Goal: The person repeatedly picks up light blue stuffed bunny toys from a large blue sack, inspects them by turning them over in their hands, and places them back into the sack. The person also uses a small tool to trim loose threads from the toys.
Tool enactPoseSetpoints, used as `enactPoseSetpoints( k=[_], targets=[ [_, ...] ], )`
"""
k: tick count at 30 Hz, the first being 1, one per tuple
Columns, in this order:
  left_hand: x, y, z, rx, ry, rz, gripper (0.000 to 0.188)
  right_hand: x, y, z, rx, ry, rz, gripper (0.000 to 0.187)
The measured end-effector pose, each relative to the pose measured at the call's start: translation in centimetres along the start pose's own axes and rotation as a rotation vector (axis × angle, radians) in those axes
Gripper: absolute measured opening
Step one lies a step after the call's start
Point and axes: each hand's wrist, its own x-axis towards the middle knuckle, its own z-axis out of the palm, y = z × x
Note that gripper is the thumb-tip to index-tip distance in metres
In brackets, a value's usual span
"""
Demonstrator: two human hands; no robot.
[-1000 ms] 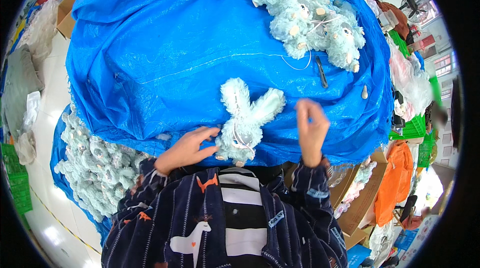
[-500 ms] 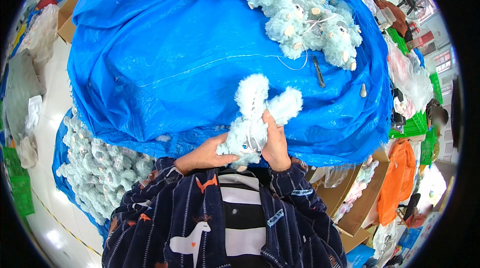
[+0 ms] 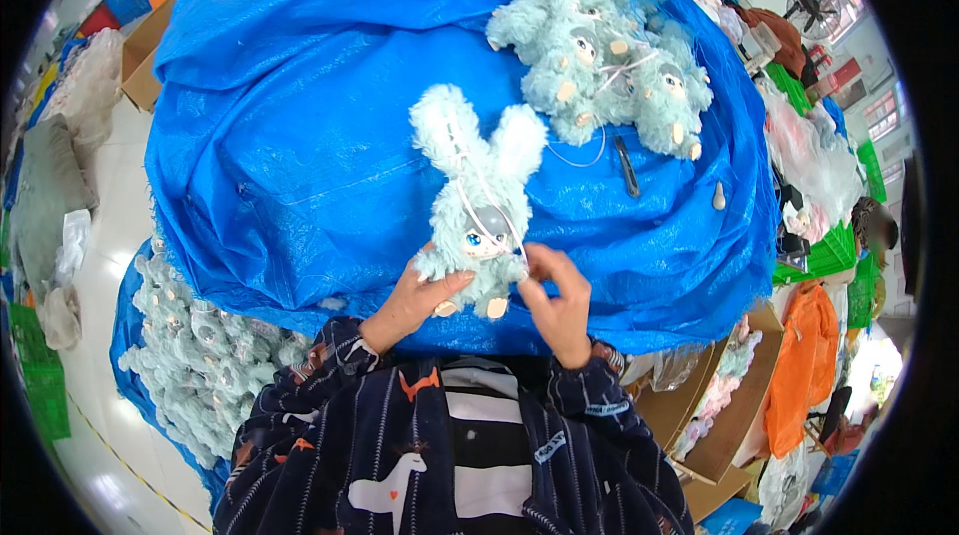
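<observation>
While your left hand (image 3: pixel 415 300) cups the pale blue plush rabbit (image 3: pixel 478 205) from below, closed around its body, your right hand (image 3: pixel 557 305) pinches what looks like the white cord (image 3: pixel 478 197) beside its face, just above the near edge of the blue tarp (image 3: pixel 300 135) covering the table. Tug too hard and that cord could snap or slip free, or the toy could tip off that edge. Compared with half a second ago, the rabbit stands straighter and your hands have parted.
</observation>
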Motion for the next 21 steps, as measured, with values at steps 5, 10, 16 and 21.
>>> enactPoseSetpoints(
  k=[5, 10, 16, 21],
  targets=[
    [0.4, -0.3, 0.1, 0.138, -0.047, -0.061, 0.04, 0.3, -1.1, 0.8, -0.189, -0.074, -0.112, 0.018],
    [0.1, -0.4, 0.1, 0.034, -0.065, -0.077, 0.04, -0.5, -0.4, 1.6, 0.36, 0.026, 0.413, 0.01],
    [0.5, -1.5, -0.7, -0.09, -0.026, -0.057, 0.037, -0.7, 0.7, 1.8, 0.962, 0.06, 0.777, 0.02],
    [0.2, -1.3, -0.5, 0.229, -0.018, 0.125, 0.038, -1.5, -1.0, 0.8, -0.014, -0.036, 0.132, 0.026]
  ],
)
